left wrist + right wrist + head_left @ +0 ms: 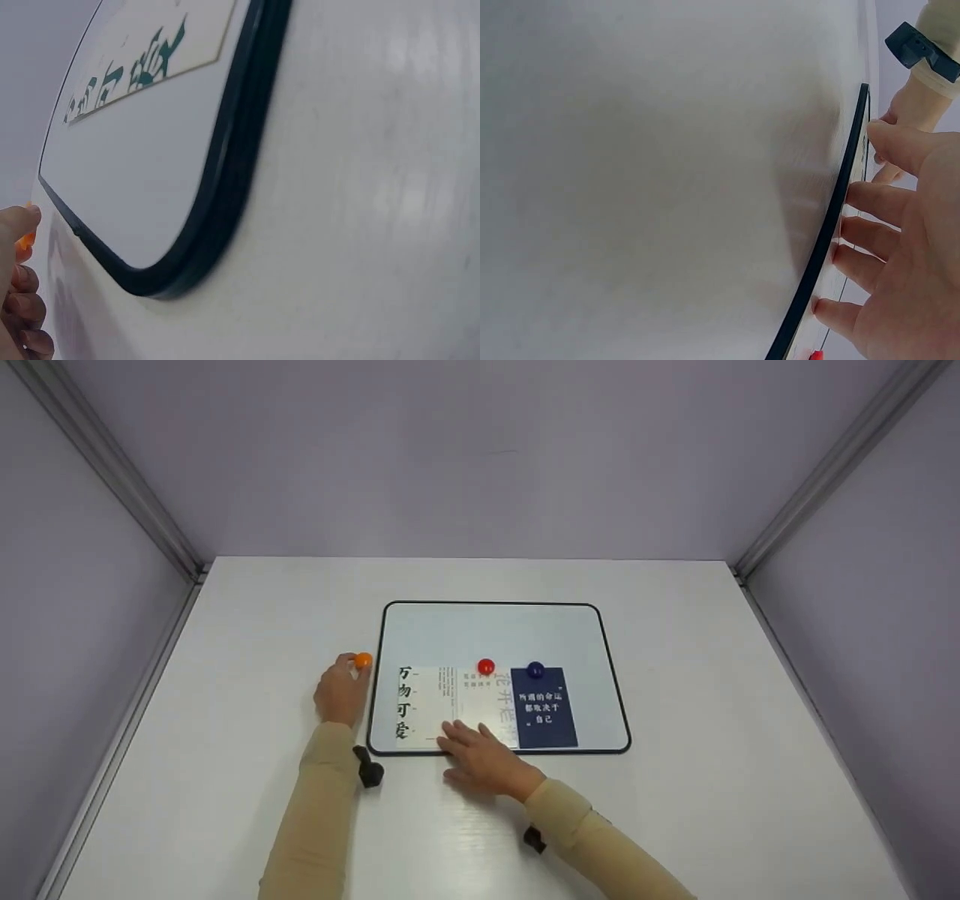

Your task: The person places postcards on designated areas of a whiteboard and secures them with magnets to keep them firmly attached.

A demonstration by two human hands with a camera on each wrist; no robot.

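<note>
Pale lilac walls with metal corner rails are closing in a white desk [675, 675], and a black-rimmed whiteboard [495, 630] is lying flat on it near the middle. Three cards are sitting side by side along the board's near edge: a white card with large black characters [417, 701] at the left, a lighter card with grey lettering [487, 701] in the middle, and a navy card with white characters [546, 708] at the right. A red round magnet [486, 666] is sitting on the top edge of the middle card, and a blue round magnet [535, 669] is sitting on the top edge of the navy one.

Off the board's left rim, the left hand [341, 694] is pinching an orange round magnet [363, 661] between curled fingertips, just beside the rim and apart from the cards. In the left wrist view only a sliver of that orange magnet [27, 238] is showing behind the fingers [19, 225].

The right hand [484, 757] is lying flat with its fingers [881, 259] straight and spread, pressing across the board's near rim onto the lower edge of the white and middle cards. Both forearms are wearing beige sleeves with a small black device strapped near each wrist.
</note>
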